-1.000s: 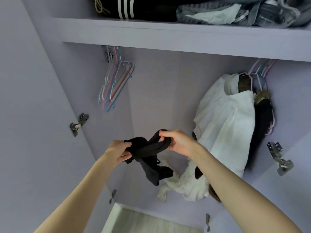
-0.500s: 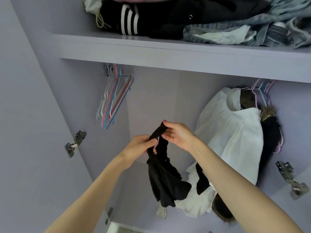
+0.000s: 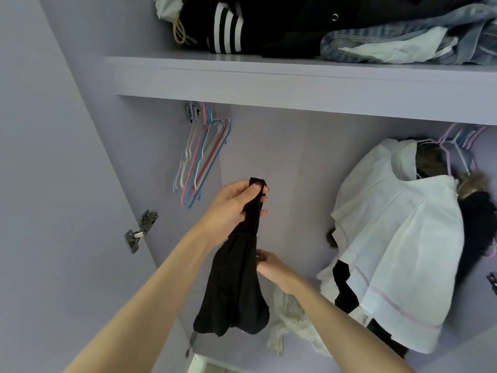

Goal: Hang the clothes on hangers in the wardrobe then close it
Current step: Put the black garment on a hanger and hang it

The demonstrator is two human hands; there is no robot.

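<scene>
**Black garment held up inside the open lilac wardrobe**

The wardrobe (image 3: pixel 282 168) stands open, its left wall running from 12 o'clock down toward 7, with a metal hinge (image 3: pixel 139 231) at 9 o'clock. Under the shelf, at about 10 o'clock, a bunch of empty hangers (image 3: pixel 200 157) in pink, blue, white and red hangs against the left wall, with bare back panel to its right.

The shelf (image 3: pixel 295 82) crosses the top from 11 to 2 o'clock and carries a heap of folded clothes (image 3: pixel 309 28): a black piece with white stripes, dark fabric, then denim at the right end.

At centre, the left hand (image 3: pixel 234 205) grips the narrow top of the black garment (image 3: pixel 236 289), fingers curled round it; the cloth hangs straight down and bulges at its lower end. Just right of it, at 5 o'clock from centre, the right hand (image 3: pixel 271 267) touches the garment's side edge; whether it pinches the cloth cannot be told. A pale crumpled piece (image 3: pixel 290 319) lies below that forearm.

At 3 o'clock, a white pleated garment (image 3: pixel 398 243) with faint pink lines hangs on pastel hangers (image 3: pixel 457 146), a dark furry item (image 3: pixel 476 219) just behind it. Between the black garment and the white one the back panel shows open.
</scene>
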